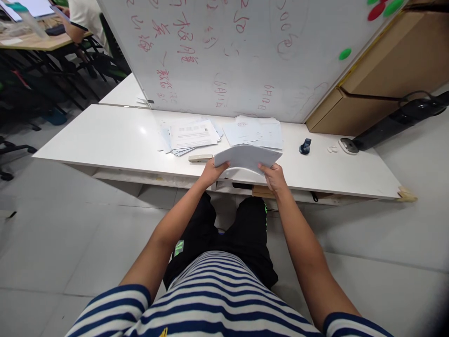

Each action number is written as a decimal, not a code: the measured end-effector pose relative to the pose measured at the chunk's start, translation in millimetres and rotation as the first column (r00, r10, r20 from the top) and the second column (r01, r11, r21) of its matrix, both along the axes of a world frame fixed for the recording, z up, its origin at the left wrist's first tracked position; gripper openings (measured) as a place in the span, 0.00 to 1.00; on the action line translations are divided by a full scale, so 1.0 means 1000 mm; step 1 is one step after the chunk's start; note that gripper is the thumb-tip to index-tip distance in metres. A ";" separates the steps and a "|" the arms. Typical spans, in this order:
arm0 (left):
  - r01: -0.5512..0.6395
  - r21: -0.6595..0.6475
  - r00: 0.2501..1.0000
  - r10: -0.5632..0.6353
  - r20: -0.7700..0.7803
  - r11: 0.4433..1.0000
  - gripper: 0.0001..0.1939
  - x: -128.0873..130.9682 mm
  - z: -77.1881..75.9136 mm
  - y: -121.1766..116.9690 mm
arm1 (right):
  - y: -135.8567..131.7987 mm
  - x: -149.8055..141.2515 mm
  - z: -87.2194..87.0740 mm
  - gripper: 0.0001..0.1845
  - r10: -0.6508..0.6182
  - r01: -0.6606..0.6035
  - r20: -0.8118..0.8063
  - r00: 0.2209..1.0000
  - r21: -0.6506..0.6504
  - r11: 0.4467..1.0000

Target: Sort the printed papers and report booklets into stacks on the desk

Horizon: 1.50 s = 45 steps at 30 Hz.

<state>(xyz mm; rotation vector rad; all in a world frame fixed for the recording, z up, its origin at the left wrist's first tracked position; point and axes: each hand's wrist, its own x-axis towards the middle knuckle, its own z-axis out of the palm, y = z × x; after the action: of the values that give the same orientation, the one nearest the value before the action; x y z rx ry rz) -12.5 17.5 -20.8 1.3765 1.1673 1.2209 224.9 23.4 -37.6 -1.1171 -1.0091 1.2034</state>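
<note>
Between my two hands a small sheaf of white paper is held up over the desk's front edge, bowed along its length. My left hand is closed on its left end, thumb on the near face. At the right end my right hand pinches it the same way. Just behind my left hand lies a beige stapler. Printed sheets in a loose pile rest behind the stapler. Another stack of papers lies directly beyond the held sheaf, partly covered by it.
The white desk backs onto a whiteboard with red writing. To the right are a dark blue strapped item, a mouse, a black bottle and cardboard boxes. Another person sits at a table far left.
</note>
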 end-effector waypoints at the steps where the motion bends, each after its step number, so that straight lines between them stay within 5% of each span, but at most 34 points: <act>1: -0.010 -0.001 1.000 0.010 -0.024 1.000 0.18 0.000 -0.001 0.000 | -0.001 -0.001 0.000 0.23 -0.014 0.014 -0.003 1.000 -0.001 1.000; 9: -0.078 -0.041 0.989 0.073 -0.125 0.996 0.19 0.005 -0.006 -0.005 | -0.020 -0.007 0.006 0.26 -0.071 0.109 0.350 0.934 -0.088 0.990; 19: -0.085 -0.066 0.987 0.075 -0.144 0.994 0.19 -0.001 -0.002 -0.023 | -0.045 -0.007 0.010 0.22 -0.052 0.060 0.512 0.857 0.001 0.998; 22: 0.017 -0.205 0.997 -0.032 -0.070 0.979 0.21 -0.014 0.000 -0.037 | -0.068 0.001 0.009 0.21 0.037 -0.003 0.494 0.869 -0.070 0.998; 26: 0.295 -0.429 0.955 -0.271 0.117 0.854 0.24 -0.031 0.001 -0.052 | -0.095 0.013 -0.006 0.24 0.237 -0.140 0.292 0.927 -0.318 0.938; 28: 0.333 -0.468 0.942 -0.306 0.135 0.819 0.25 -0.035 0.005 -0.055 | -0.102 0.018 -0.016 0.26 0.227 -0.156 0.164 0.960 -0.361 0.920; 31: 0.086 -0.338 0.987 -0.127 -0.102 0.937 0.27 -0.038 0.019 -0.046 | -0.102 0.025 -0.022 0.26 0.100 -0.073 0.058 0.993 -0.359 0.931; 34: -0.136 0.076 0.862 0.156 -0.483 0.988 0.25 -0.043 0.033 -0.021 | -0.092 0.024 -0.018 0.23 0.019 0.003 0.056 0.998 -0.367 0.930; 36: -0.060 0.247 0.716 0.214 -0.664 0.967 0.26 -0.048 0.035 0.003 | -0.082 0.017 -0.011 0.19 0.028 -0.004 0.059 0.998 -0.372 0.928; 40: 0.139 0.218 0.488 0.125 -0.864 0.966 0.29 -0.059 0.020 0.045 | -0.062 -0.008 -0.001 0.14 0.099 -0.086 0.019 0.995 -0.362 0.928; 45: 0.175 0.190 0.489 0.082 -0.868 0.966 0.30 -0.067 0.000 0.060 | -0.048 -0.025 0.002 0.12 0.102 -0.090 0.012 0.995 -0.389 0.917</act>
<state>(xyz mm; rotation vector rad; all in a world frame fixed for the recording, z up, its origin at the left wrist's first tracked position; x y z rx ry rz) -79.2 77.5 -20.7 2.3691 1.6590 0.5603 200.1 -24.3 -35.9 -1.4107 -0.8771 1.5143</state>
